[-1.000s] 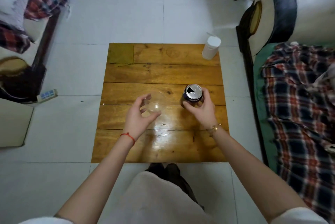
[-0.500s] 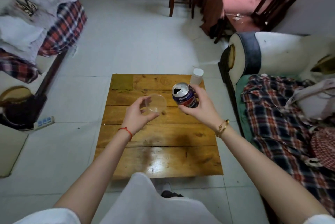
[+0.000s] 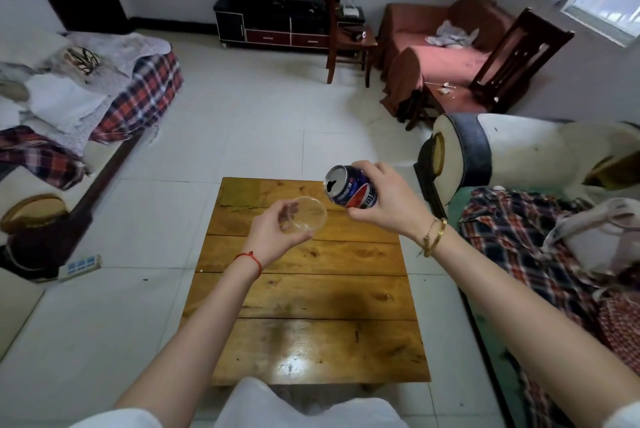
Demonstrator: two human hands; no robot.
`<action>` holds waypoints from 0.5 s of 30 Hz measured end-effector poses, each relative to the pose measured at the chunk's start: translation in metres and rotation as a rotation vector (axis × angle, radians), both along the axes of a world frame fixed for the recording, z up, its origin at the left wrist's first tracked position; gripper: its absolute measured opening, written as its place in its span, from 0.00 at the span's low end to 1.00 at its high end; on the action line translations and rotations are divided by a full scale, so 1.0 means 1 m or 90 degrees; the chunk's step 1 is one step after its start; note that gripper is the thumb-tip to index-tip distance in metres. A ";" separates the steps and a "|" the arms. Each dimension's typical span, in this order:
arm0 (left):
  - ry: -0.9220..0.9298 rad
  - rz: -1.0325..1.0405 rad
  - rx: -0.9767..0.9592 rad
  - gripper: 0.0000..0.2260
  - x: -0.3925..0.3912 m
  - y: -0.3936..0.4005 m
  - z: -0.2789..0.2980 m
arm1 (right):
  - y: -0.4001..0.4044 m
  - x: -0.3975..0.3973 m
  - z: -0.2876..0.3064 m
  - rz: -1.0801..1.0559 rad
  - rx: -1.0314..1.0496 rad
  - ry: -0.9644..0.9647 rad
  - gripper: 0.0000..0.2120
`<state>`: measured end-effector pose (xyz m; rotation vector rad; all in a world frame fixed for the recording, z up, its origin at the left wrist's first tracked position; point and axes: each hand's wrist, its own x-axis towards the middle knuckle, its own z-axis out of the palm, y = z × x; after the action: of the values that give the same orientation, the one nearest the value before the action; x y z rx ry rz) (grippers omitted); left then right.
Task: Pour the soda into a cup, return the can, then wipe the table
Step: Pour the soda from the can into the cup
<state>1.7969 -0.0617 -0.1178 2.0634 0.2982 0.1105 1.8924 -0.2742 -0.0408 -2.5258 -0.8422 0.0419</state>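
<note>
The right hand (image 3: 388, 200) is clamped around a blue, open aluminium soda can (image 3: 349, 186), tilted toward the clear, thin plastic cup (image 3: 306, 218) pinched in the left hand (image 3: 277, 233). That cup looks light and crushable, so a gentle sidewall grip suits it.

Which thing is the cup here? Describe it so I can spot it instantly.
Start at the wooden table in the middle of the tiled floor. Above its far half, the left hand holds the cup. It is clear plastic and looks empty, unlike the blue soda can tilted beside it.
</note>
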 end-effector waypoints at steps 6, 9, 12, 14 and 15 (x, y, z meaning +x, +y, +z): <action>-0.010 0.015 -0.009 0.33 0.009 0.001 0.006 | 0.009 0.006 0.013 0.005 -0.065 -0.053 0.35; -0.007 0.009 -0.011 0.33 0.013 0.000 0.008 | 0.012 0.008 0.018 0.003 -0.087 -0.065 0.35; -0.002 0.004 -0.007 0.33 0.016 -0.001 0.009 | 0.014 0.008 0.022 0.002 -0.104 -0.081 0.34; 0.003 0.003 -0.003 0.33 0.018 -0.001 0.009 | 0.015 0.009 0.025 0.001 -0.118 -0.094 0.33; 0.006 0.003 -0.004 0.33 0.018 -0.001 0.009 | 0.016 0.009 0.026 0.001 -0.125 -0.102 0.33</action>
<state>1.8151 -0.0625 -0.1088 2.0574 0.3092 0.1031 1.9016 -0.2585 -0.0150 -2.7418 -0.9436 -0.0827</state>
